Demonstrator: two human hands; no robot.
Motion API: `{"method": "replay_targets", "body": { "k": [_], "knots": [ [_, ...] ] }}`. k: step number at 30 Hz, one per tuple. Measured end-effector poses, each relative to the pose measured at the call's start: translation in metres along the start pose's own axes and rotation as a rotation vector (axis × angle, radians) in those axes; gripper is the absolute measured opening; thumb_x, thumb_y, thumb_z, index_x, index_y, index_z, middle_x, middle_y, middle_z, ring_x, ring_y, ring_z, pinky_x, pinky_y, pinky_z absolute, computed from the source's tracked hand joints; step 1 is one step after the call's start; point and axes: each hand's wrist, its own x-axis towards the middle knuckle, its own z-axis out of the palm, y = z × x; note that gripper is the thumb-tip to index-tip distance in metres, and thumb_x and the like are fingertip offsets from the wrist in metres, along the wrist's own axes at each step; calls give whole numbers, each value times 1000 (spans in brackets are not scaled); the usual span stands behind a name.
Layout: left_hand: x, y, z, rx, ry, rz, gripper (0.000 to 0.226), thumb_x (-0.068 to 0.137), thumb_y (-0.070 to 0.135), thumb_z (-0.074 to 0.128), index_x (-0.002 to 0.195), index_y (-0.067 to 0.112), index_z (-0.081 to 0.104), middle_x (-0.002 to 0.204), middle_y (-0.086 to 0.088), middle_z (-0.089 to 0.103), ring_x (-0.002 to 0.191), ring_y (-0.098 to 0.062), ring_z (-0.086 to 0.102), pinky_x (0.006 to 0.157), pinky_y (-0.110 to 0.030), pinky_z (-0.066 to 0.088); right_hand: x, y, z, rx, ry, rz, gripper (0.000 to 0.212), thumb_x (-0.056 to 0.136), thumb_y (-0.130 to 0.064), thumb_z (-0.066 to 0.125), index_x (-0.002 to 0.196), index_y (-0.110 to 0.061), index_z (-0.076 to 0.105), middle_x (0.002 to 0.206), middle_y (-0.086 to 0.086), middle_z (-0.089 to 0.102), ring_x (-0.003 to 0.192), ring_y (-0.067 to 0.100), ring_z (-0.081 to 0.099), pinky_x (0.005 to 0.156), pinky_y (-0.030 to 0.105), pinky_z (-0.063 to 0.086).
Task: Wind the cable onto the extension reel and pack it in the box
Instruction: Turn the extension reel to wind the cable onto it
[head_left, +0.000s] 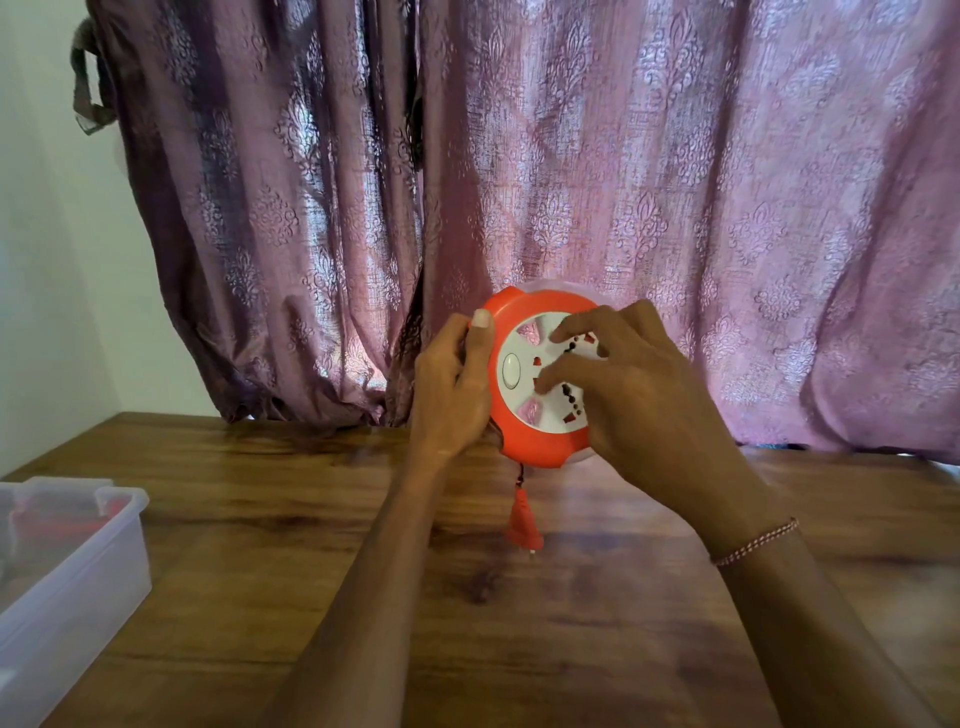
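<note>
I hold one orange extension reel (524, 374) up above the wooden table (571, 597), in front of a purple patterned curtain (571, 156) that fills the whole background. My left hand (452, 395) grips the reel's left rim, thumb laid over the orange edge and fingers curled behind it. My right hand (634, 389) lies across the white socket face, its fingers bent with the tips pressing on the face, and it covers most of the reel's right side; I cannot tell whether those fingers catch hold of anything there. One short run of dark cable (519, 475) hangs from the bottom of the reel and ends in one orange plug (522, 525), which dangles just above the tabletop. Between my two hands the reel's face shows several socket openings and one oval white button near its left side. At the left edge of the table, well apart from the reel, stands one clear plastic box (78, 571), open on top, with something reddish blurred inside it. A thin beaded bracelet (758, 543) circles my right wrist. A pale wall (47, 234) runs down the left of the curtain. No brand name or lettering is readable on the reel, the plug or the box.
</note>
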Motion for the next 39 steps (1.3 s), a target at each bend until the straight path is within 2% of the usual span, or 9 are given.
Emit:
{"method": "replay_targets", "body": {
  "k": [5, 16, 20, 22, 25, 29, 33, 36, 39],
  "knots": [
    [0, 1, 2, 15, -34, 10, 39, 103, 50, 44, 71, 28, 41, 62, 8, 46, 61, -12, 42, 60, -53, 44, -1, 2, 3, -37, -185, -19, 47, 60, 2, 75, 90, -34, 78, 134, -2, 57, 100, 32, 48, 78, 40, 47],
    [-1, -3, 4, 54, -48, 17, 43, 104, 48, 46, 74, 18, 43, 61, 8, 48, 60, -8, 45, 60, -46, 44, -2, -2, 5, -167, -244, 112, 55, 64, -23, 83, 108, -52, 67, 122, 5, 54, 99, 32, 48, 67, 38, 42],
    [-2, -3, 3, 61, -60, 8, 44, 105, 46, 46, 75, 13, 45, 62, 3, 53, 61, -9, 48, 61, -46, 46, -3, -2, 5, -173, -221, 117, 52, 69, -30, 74, 113, -54, 62, 118, 8, 54, 95, 33, 50, 67, 40, 42],
    [-2, -3, 3, 83, -67, 11, 47, 104, 46, 45, 77, 8, 46, 64, -11, 55, 63, -13, 49, 62, -49, 46, -3, -4, 3, -156, -212, 136, 44, 73, -36, 56, 113, -55, 62, 115, 8, 55, 93, 33, 51, 67, 41, 44],
    [-3, -1, 3, 106, -75, 21, 50, 104, 47, 45, 78, 5, 47, 68, -18, 56, 63, -15, 48, 63, -50, 46, -4, -4, 2, -128, -215, 163, 56, 68, -44, 27, 111, -56, 63, 112, 8, 56, 90, 33, 53, 68, 42, 45],
    [-3, -2, 3, 90, -88, 18, 49, 104, 46, 45, 77, 4, 47, 67, -18, 54, 64, -15, 46, 65, -52, 45, -4, -4, 3, -121, -213, 237, 53, 68, -46, 37, 115, -57, 59, 103, 5, 54, 85, 30, 58, 69, 40, 46],
    [-1, -2, 2, 79, -99, 11, 46, 104, 50, 44, 72, 17, 44, 65, -12, 51, 65, -14, 46, 65, -49, 46, -6, -6, 8, -55, -140, 337, 61, 60, -39, 57, 118, -57, 56, 95, 3, 54, 73, 27, 61, 63, 38, 51],
    [0, -4, 0, 84, -113, 0, 43, 102, 53, 43, 69, 25, 41, 61, 8, 48, 61, -8, 43, 62, -39, 42, -7, -11, 14, -25, -121, 415, 65, 57, -43, 59, 119, -60, 52, 98, 2, 55, 73, 28, 64, 66, 37, 54],
    [1, -7, 0, 94, -117, 1, 42, 105, 47, 44, 68, 26, 40, 58, 15, 49, 58, -2, 41, 59, -28, 38, -9, -15, 21, -27, -103, 480, 65, 59, -49, 59, 122, -61, 49, 98, 2, 53, 79, 29, 63, 70, 37, 53]
  ]
}}
